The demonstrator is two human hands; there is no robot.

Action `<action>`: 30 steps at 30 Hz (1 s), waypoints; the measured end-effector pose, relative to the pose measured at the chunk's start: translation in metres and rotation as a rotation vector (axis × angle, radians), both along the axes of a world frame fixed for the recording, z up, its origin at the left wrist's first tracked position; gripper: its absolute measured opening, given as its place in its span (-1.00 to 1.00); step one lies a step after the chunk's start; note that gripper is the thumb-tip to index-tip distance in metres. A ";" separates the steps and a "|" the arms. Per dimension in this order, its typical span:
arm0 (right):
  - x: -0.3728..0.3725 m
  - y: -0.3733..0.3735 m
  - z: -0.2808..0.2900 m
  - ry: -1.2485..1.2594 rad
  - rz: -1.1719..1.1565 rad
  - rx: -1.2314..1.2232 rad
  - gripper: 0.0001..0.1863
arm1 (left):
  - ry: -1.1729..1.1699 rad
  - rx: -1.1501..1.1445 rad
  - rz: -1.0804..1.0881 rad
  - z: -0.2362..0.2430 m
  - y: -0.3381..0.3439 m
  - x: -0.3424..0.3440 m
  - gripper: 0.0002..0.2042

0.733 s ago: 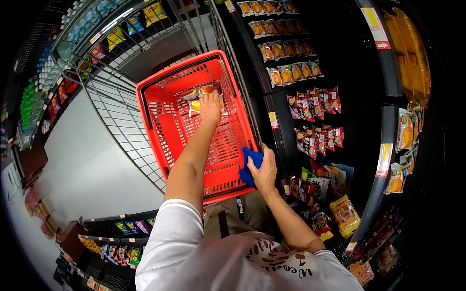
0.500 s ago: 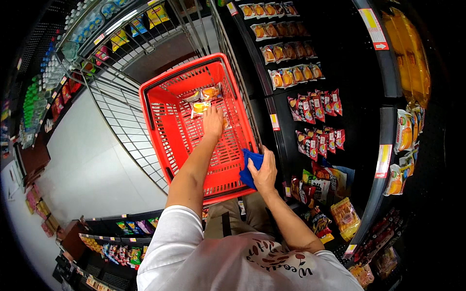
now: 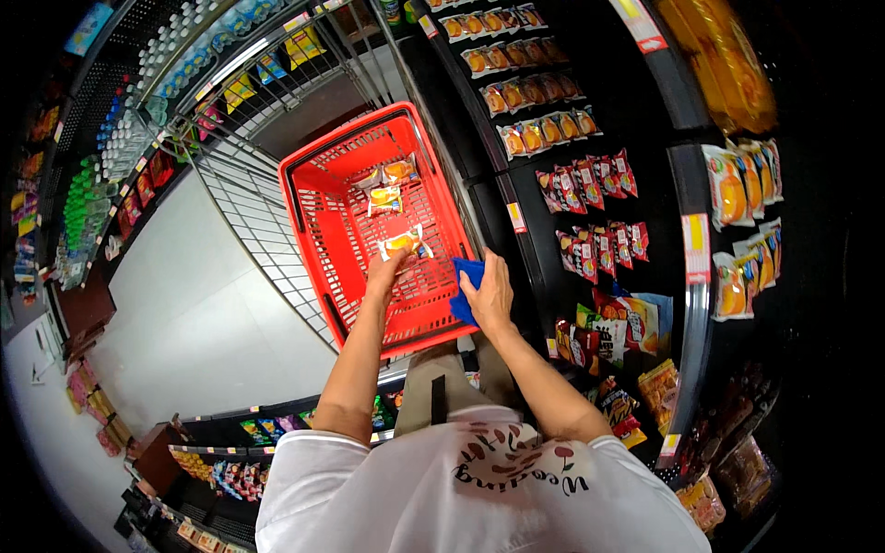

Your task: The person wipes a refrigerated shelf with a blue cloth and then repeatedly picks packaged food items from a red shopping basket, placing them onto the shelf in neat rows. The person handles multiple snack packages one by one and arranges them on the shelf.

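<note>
A view from above a person in a white shirt standing in a shop aisle, both arms reaching forward to a red shopping basket (image 3: 318,198). The left hand (image 3: 387,274) is inside the basket, its fingers (image 3: 398,261) closed around the near edge of a small clear snack packet with an orange filling (image 3: 404,243), which lies low over the basket's floor. The right hand (image 3: 489,293) rests at the basket's near right corner, fingers curled down and gripping a blue handle pad (image 3: 468,281). Deeper in the basket lie two more snack packets (image 3: 387,187), just beside each other. The basket sits on a wire rack (image 3: 267,230) above a pale floor (image 3: 184,323). To the right, close beside the basket, dark shelves (image 3: 687,304) carry rows of packaged snacks (image 3: 590,184).
</note>
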State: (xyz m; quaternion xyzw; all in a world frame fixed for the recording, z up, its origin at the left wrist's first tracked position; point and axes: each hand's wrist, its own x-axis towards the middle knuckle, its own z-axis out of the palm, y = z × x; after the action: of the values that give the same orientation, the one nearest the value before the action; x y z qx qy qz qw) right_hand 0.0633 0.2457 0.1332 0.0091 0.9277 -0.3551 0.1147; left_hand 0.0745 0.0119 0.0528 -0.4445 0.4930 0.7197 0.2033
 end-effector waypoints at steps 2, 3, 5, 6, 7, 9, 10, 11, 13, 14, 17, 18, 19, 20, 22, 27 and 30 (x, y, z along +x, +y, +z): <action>-0.004 0.002 0.008 -0.037 0.034 -0.013 -0.28 | 0.042 0.046 0.066 0.051 0.006 0.002 -0.60; -0.004 0.004 0.012 -0.054 0.047 -0.019 -0.25 | 0.075 0.024 0.031 0.069 0.008 0.003 -0.59; -0.010 0.011 0.025 -0.017 0.081 0.006 -0.22 | 0.158 -0.016 -0.037 0.095 0.011 0.002 -0.58; -0.012 0.015 0.031 -0.001 0.085 -0.005 -0.23 | 0.222 -0.021 -0.046 0.099 0.012 0.009 -0.60; -0.019 0.021 0.038 0.027 0.087 -0.013 -0.24 | 0.245 -0.057 -0.106 0.109 0.016 0.006 -0.60; -0.034 0.027 0.073 0.105 0.062 -0.147 -0.33 | 0.283 -0.118 -0.235 0.132 0.026 0.000 -0.61; -0.041 0.031 0.093 0.133 0.089 -0.202 -0.36 | 0.344 -0.099 -0.272 0.144 0.032 -0.002 -0.63; -0.046 0.036 0.107 0.159 0.117 -0.256 -0.39 | 0.389 -0.089 -0.372 0.156 0.039 -0.007 -0.63; -0.054 0.050 0.134 0.092 0.224 -0.334 -0.47 | 0.450 -0.172 -0.608 0.187 0.055 -0.020 -0.60; -0.055 0.054 0.146 0.040 0.244 -0.372 -0.49 | 0.511 -0.227 -0.702 0.199 0.062 -0.026 -0.59; -0.053 0.073 0.179 -0.019 0.286 -0.381 -0.60 | 0.653 -0.349 -0.925 0.238 0.088 -0.044 -0.54; -0.051 0.081 0.185 -0.047 0.244 -0.392 -0.62 | 0.667 -0.357 -0.964 0.258 0.097 -0.051 -0.53; -0.049 0.087 0.191 -0.077 0.206 -0.406 -0.64 | 0.677 -0.366 -0.998 0.271 0.105 -0.055 -0.52; -0.048 0.094 0.198 -0.065 0.165 -0.460 -0.64 | 0.718 -0.364 -0.983 0.276 0.112 -0.059 -0.46; -0.043 0.111 0.214 -0.040 0.084 -0.571 -0.64 | 0.732 -0.282 -0.968 0.293 0.127 -0.066 -0.43; -0.033 0.147 0.256 -0.016 0.010 -0.634 -0.69 | 0.774 -0.161 -0.954 0.321 0.160 -0.073 -0.41; -0.028 0.169 0.263 0.000 -0.112 -0.679 -0.76 | 0.781 -0.085 -0.937 0.338 0.182 -0.075 -0.41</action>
State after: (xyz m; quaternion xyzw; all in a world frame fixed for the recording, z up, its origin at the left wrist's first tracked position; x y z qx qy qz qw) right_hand 0.0351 0.4149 0.3966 0.0213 0.7549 -0.6492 0.0913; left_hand -0.0009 0.1937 0.3904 0.1085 0.7025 0.6433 0.2844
